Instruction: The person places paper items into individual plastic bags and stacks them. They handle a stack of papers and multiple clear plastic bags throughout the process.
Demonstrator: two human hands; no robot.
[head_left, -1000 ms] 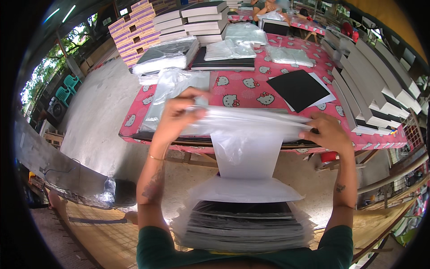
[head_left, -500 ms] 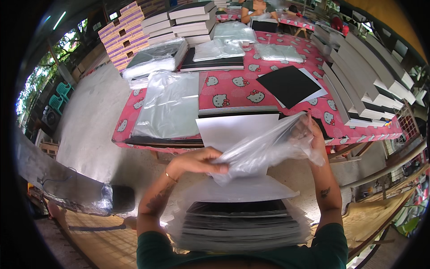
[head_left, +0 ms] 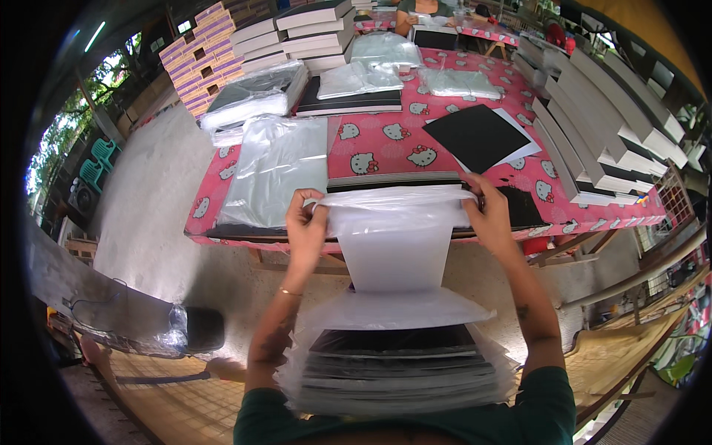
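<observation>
A clear plastic bag (head_left: pixel 397 206) is gathered around the far end of a white sheet (head_left: pixel 393 259) at the table's front edge. My left hand (head_left: pixel 305 222) pinches the bag's left corner. On the opposite corner, my right hand (head_left: pixel 488 211) grips the plastic with thumb and fingers. The sheet's near end hangs toward me, above a stack of black sheets in clear bags (head_left: pixel 400 371) close to my body. Just beyond the bag lies a pile of black and white sheets (head_left: pixel 397 179), partly hidden by it.
Flat clear bags (head_left: pixel 278 174) lie at left on the pink patterned table (head_left: pixel 386 152). A black sheet (head_left: pixel 476 139) rests on white paper at right. Tall stacks of boards (head_left: pixel 593 126) line the right side. Purple-striped boxes (head_left: pixel 200 70) rise behind at left. Another person (head_left: pixel 423 11) sits beyond.
Both hands have moved to the far end of the white sheet. The bag, earlier stretched slantwise between them, now spans level across that end.
</observation>
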